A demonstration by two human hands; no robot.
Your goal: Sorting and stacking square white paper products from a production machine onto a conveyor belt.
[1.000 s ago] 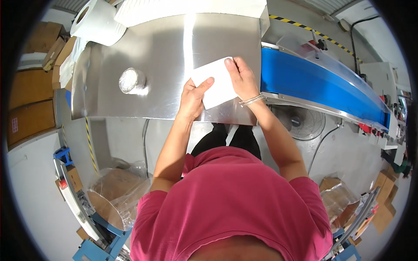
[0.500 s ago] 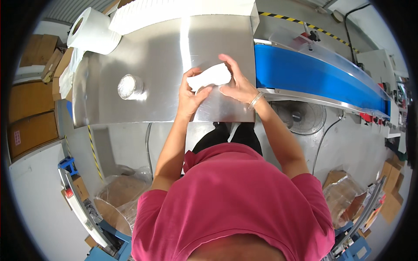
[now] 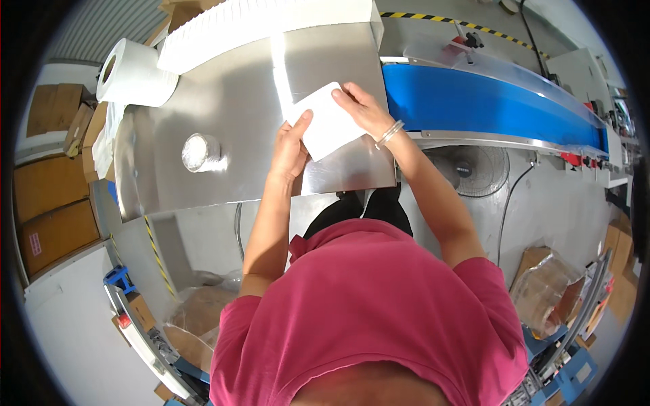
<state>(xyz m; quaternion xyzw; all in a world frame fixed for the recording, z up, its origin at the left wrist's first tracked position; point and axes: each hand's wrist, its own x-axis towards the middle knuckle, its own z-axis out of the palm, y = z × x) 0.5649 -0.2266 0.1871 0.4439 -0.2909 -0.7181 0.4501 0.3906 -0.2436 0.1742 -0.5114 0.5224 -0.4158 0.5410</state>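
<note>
A flat white square with rounded corners [image 3: 328, 126], perhaps a thin stack or folded sheet, is held tilted above the shiny metal table [image 3: 254, 152]. My left hand [image 3: 291, 150] is closed on its left edge, the thumb lying on the top face. On the upper right edge my right hand [image 3: 364, 112] grips it too, thumb on top and fingers behind. A bracelet circles my right wrist. Well to the left of my hands, a small clear-wrapped round roll [image 3: 200, 153] rests on the metal.
Along the table's far edge runs a long row of white stacked pieces [image 3: 271, 19]. A big roll of white film [image 3: 141, 73] sits at the far left corner. A blue conveyor belt [image 3: 484, 98] adjoins on the right, with a fan [image 3: 467, 169] below it.
The white piece was bunched and curved between both hands; now it lies flat with its broad face up. My fingers have shifted to its edges. The whole view has turned slightly.
</note>
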